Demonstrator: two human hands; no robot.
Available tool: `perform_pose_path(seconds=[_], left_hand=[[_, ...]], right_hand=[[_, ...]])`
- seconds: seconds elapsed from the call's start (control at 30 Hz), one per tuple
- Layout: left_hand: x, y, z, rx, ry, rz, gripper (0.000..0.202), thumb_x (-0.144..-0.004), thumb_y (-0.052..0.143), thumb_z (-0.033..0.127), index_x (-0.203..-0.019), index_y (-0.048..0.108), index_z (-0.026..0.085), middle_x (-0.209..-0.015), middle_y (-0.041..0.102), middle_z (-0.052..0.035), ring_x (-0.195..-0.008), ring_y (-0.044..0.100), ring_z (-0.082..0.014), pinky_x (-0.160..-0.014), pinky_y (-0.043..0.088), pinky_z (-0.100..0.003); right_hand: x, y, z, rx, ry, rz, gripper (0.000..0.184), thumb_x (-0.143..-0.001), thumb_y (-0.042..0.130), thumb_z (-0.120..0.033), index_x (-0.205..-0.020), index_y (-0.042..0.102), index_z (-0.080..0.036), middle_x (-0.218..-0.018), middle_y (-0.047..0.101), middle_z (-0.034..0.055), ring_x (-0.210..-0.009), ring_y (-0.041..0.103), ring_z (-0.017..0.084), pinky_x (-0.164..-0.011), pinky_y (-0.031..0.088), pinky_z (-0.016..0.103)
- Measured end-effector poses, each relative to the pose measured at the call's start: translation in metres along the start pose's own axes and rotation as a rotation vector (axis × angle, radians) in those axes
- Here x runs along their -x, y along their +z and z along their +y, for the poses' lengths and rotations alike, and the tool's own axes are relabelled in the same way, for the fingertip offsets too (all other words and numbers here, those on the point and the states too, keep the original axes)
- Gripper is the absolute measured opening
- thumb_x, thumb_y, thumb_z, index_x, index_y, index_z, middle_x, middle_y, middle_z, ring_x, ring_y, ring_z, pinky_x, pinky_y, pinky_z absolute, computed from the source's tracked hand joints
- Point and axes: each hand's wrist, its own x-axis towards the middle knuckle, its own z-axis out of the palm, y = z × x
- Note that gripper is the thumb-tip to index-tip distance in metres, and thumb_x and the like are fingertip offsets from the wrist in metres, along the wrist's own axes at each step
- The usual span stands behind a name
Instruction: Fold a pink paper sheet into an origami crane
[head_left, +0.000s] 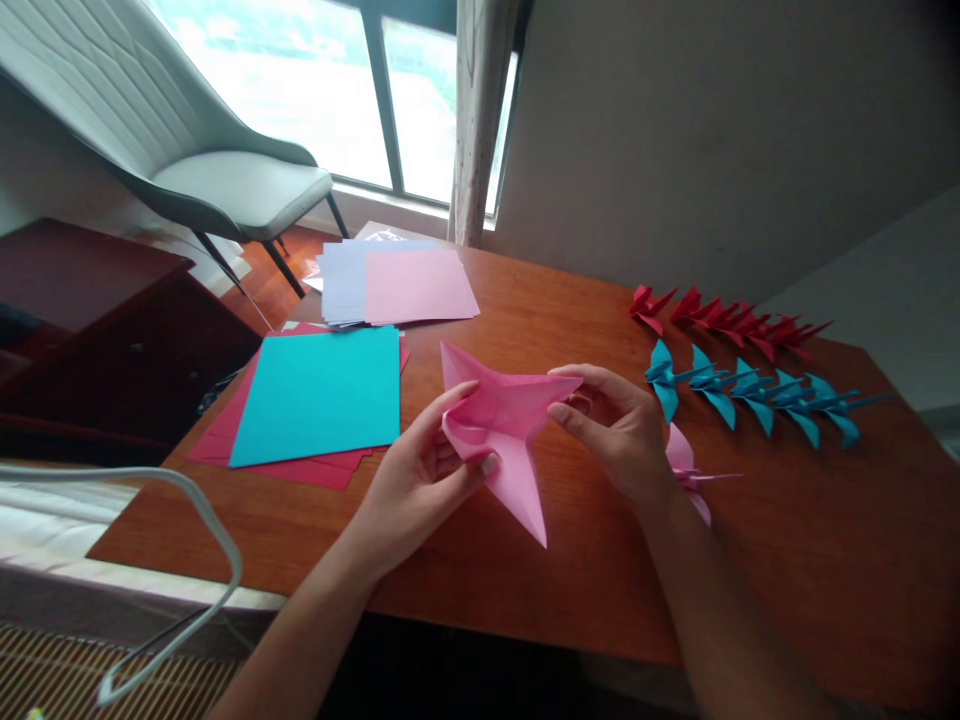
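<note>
A pink origami crane (517, 410) is held above the table between both hands, its wings spread and its body facing up. My left hand (435, 455) pinches its left end, thumb on the near side and fingers on the far side. At the right, my right hand (611, 420) grips a pointed tip between thumb and index finger. Another pink paper crane (684, 460) stands on the table, partly hidden behind my right wrist.
Blue cranes (739, 390) and red cranes (720, 318) stand in two rows at the right. Turquoise paper (322, 395) lies on red sheets (217, 435) at the left. Behind are pink sheets (420, 285) over lilac ones (343, 285). A white chair (240, 185) stands beyond the wooden table (525, 290).
</note>
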Motion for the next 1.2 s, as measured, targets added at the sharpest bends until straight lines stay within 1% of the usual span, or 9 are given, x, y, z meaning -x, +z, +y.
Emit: perform_pose_path(seconds=[0.13, 0.33, 0.53, 0.77, 0.97, 1.03, 1.1, 1.17, 1.2], left_hand=[[0.0008, -0.0008, -0.0020, 0.006, 0.000, -0.031, 0.071, -0.084, 0.079, 0.027, -0.147, 0.046, 0.019, -0.130, 0.069, -0.0099, -0.113, 0.070, -0.0200, -0.096, 0.057, -0.027], [0.0009, -0.0017, -0.0025, -0.010, -0.025, -0.068, 0.070, -0.087, 0.077, 0.026, -0.149, 0.045, 0.019, -0.133, 0.068, -0.0107, -0.116, 0.069, -0.0225, -0.097, 0.057, -0.029], [0.0012, -0.0028, -0.0034, -0.004, -0.055, -0.109, 0.071, -0.087, 0.077, 0.025, -0.150, 0.046, 0.021, -0.139, 0.066, -0.0121, -0.125, 0.065, -0.0273, -0.100, 0.056, -0.032], [0.0010, -0.0020, -0.0022, 0.001, -0.057, -0.114, 0.070, -0.086, 0.078, 0.026, -0.149, 0.047, 0.021, -0.140, 0.064, -0.0134, -0.125, 0.065, -0.0281, -0.102, 0.055, -0.035], [0.0017, -0.0005, -0.0016, -0.008, -0.054, -0.106, 0.071, -0.086, 0.078, 0.028, -0.150, 0.047, 0.020, -0.137, 0.067, -0.0131, -0.123, 0.066, -0.0276, -0.098, 0.057, -0.033], [0.0016, -0.0011, -0.0022, -0.014, -0.051, -0.117, 0.070, -0.087, 0.077, 0.028, -0.149, 0.047, 0.021, -0.137, 0.067, -0.0127, -0.119, 0.068, -0.0254, -0.097, 0.057, -0.032], [0.0014, -0.0019, -0.0031, -0.017, -0.044, -0.132, 0.069, -0.087, 0.077, 0.027, -0.149, 0.047, 0.021, -0.137, 0.066, -0.0126, -0.114, 0.069, -0.0229, -0.096, 0.057, -0.030], [0.0012, -0.0027, -0.0037, -0.010, -0.042, -0.140, 0.069, -0.088, 0.077, 0.026, -0.149, 0.046, 0.021, -0.138, 0.066, -0.0130, -0.113, 0.070, -0.0217, -0.096, 0.057, -0.029], [0.0012, -0.0029, -0.0038, -0.003, -0.042, -0.142, 0.069, -0.087, 0.077, 0.026, -0.149, 0.046, 0.021, -0.138, 0.066, -0.0131, -0.113, 0.070, -0.0219, -0.096, 0.057, -0.029]], right_hand=[[0.0001, 0.0001, 0.0016, -0.051, 0.019, -0.044, 0.026, -0.079, 0.084, -0.024, -0.103, 0.078, -0.031, -0.094, 0.076, -0.0016, -0.082, 0.069, 0.012, -0.074, 0.060, 0.023], [0.0016, -0.0031, 0.0021, -0.011, 0.008, -0.059, 0.025, -0.079, 0.085, -0.025, -0.103, 0.078, -0.031, -0.094, 0.076, -0.0011, -0.081, 0.069, 0.012, -0.074, 0.059, 0.024], [0.0007, -0.0040, -0.0008, -0.016, 0.023, -0.112, 0.032, -0.079, 0.084, -0.026, -0.109, 0.077, -0.031, -0.093, 0.074, -0.0009, -0.082, 0.068, 0.013, -0.075, 0.059, 0.024], [0.0001, -0.0010, -0.0043, -0.003, 0.029, -0.067, 0.023, -0.075, 0.087, -0.031, -0.096, 0.077, -0.026, -0.092, 0.077, 0.0010, -0.082, 0.072, 0.015, -0.075, 0.063, 0.028], [-0.0008, -0.0010, -0.0052, 0.038, -0.004, -0.073, 0.020, -0.077, 0.086, -0.031, -0.095, 0.077, -0.026, -0.091, 0.075, 0.0009, -0.081, 0.069, 0.014, -0.071, 0.061, 0.026], [-0.0011, -0.0012, -0.0053, 0.046, -0.042, -0.088, 0.017, -0.079, 0.084, -0.029, -0.095, 0.077, -0.028, -0.096, 0.073, 0.0015, -0.087, 0.068, 0.015, -0.071, 0.060, 0.025], [-0.0008, -0.0009, -0.0051, 0.029, -0.051, -0.103, 0.017, -0.081, 0.083, -0.029, -0.097, 0.077, -0.029, -0.107, 0.071, 0.0032, -0.100, 0.068, 0.018, -0.074, 0.061, 0.027], [0.0002, -0.0001, -0.0045, -0.013, -0.012, -0.131, 0.023, -0.082, 0.082, -0.029, -0.103, 0.075, -0.029, -0.116, 0.071, 0.0044, -0.109, 0.068, 0.021, -0.080, 0.062, 0.030], [0.0008, 0.0004, -0.0041, -0.035, 0.017, -0.149, 0.026, -0.082, 0.082, -0.029, -0.107, 0.075, -0.029, -0.117, 0.072, 0.0047, -0.109, 0.069, 0.021, -0.082, 0.062, 0.031]])
